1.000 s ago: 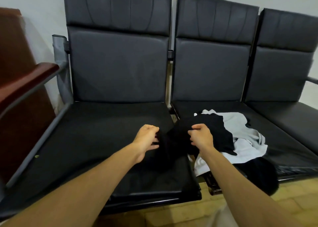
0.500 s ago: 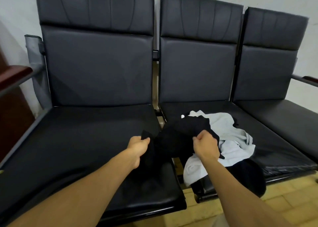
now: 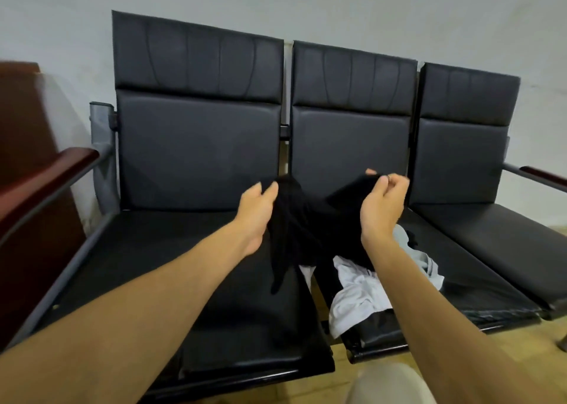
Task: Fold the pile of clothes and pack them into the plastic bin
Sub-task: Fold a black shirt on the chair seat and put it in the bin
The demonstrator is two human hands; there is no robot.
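A pale wall is filling the far side. Against it a row of seats in black padding is standing, three across. A reddish-brown wooden panel is standing at the far left, next to a wooden armrest on a grey metal frame. Tan floor tiles are showing at the near right.

A black garment is hanging in the air over the gap between the left seat and the middle seat. It is stretching between the two hands. Its upper edge is sagging in the middle, and one narrow tail is dangling down toward the left seat.

A heap of white and pale grey clothes is lying on the middle seat, below and just right of the held garment. The heap is spilling over the seat's near edge, and a fold of dark cloth is lying under it.

The left hand is reaching up at the garment's left end. Its fingers and thumb are closing on the top corner, though blur is hiding the exact grip. The right hand is holding the right corner, palm toward the camera. Its fingers are curling in and pinching the cloth against the thumb.
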